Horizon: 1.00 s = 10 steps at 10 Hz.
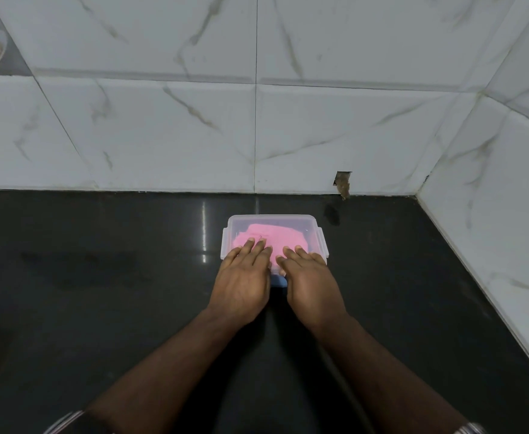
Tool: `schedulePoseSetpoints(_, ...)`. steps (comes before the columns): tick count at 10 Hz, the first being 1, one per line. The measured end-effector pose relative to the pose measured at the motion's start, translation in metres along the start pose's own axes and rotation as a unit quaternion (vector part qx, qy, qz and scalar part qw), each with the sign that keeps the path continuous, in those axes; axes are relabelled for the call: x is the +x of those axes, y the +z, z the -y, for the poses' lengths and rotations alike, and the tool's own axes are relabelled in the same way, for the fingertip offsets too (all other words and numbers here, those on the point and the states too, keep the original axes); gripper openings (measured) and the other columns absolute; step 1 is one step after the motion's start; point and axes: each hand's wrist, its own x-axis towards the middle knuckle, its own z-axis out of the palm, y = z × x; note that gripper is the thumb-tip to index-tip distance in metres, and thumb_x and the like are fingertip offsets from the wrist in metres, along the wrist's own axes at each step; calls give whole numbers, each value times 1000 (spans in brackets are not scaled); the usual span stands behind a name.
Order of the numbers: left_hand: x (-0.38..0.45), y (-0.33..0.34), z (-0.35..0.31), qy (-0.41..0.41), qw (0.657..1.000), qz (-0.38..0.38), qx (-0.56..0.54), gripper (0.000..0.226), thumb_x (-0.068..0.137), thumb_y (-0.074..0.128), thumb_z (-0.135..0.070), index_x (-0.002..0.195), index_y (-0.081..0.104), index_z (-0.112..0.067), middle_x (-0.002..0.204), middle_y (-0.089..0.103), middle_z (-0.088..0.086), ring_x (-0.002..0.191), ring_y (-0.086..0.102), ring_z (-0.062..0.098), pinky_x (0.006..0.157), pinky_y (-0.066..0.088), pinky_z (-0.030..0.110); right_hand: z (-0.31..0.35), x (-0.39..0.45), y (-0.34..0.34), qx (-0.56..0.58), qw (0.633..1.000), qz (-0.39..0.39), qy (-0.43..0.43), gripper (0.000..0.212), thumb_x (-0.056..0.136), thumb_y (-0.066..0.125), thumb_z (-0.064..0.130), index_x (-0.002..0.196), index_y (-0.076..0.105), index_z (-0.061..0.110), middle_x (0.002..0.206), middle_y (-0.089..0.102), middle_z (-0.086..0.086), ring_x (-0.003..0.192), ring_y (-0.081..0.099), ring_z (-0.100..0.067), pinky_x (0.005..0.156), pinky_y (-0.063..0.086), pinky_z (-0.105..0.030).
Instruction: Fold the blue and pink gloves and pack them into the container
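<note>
A clear plastic container (pixel 316 228) sits on the dark counter, just in front of me. A translucent lid covers it, and the folded pink glove (pixel 272 237) shows through the lid. A small patch of blue (pixel 279 280), likely the blue glove, peeks out low between my hands at the container's near edge. My left hand (pixel 244 281) lies flat on the near left part of the lid, fingers together. Flat on the near right part rests my right hand (pixel 311 288). Both palms face down and grip nothing.
The black polished counter (pixel 100 292) stretches left and right of the container. White marble-patterned tile walls (pixel 257 126) rise behind and along the right side, meeting in a corner at the far right. A chipped hole (pixel 343 181) marks the wall base behind the container.
</note>
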Motion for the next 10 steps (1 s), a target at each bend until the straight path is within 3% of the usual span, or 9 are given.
schedulePoseSetpoints(1, 21, 2, 7, -3, 1000, 9, -2, 56, 94, 27, -26, 136, 58, -8, 146, 54, 8, 138, 48, 25, 113, 36, 43, -6, 21, 3, 10, 1000, 18, 3, 40, 80, 62, 2, 117, 70, 12, 130, 65, -11, 124, 58, -32, 105, 41, -45)
schedulePoseSetpoints(3, 57, 6, 21, -7, 1000, 13, -11, 64, 93, 17, -32, 143, 52, -12, 151, 48, 6, 143, 40, 22, 117, 28, 40, -13, 57, 3, 16, 998, 56, 0, 48, 91, 48, 4, 137, 56, 15, 151, 45, -7, 143, 35, -26, 117, 20, -37)
schedulePoseSetpoints(7, 96, 4, 36, -5, 999, 46, -27, 81, 86, -3, -41, 151, 38, -15, 161, 33, 3, 150, 26, 19, 121, 19, 36, -20, 96, -5, 15, 994, 111, 4, 48, 96, 45, 9, 143, 48, 17, 156, 37, -6, 146, 29, -25, 118, 18, -34)
schedulePoseSetpoints(8, 98, 0, 35, -8, 997, 71, -35, 55, 103, 15, -32, 154, 30, -17, 164, 25, 1, 152, 19, 18, 122, 15, 35, -19, 95, -9, 23, 992, 128, 10, 46, 99, 42, 12, 144, 47, 17, 157, 36, -5, 147, 28, -24, 117, 17, -34)
schedulePoseSetpoints(10, 99, -19, 32, -19, 996, 75, -44, 55, 107, 23, -33, 158, 17, -14, 167, 11, 5, 154, 7, 23, 123, 9, 39, -15, 99, -25, 42, 994, 96, 37, 49, 102, 38, 17, 151, 34, 13, 159, 32, -4, 147, 25, -21, 118, 17, -31)
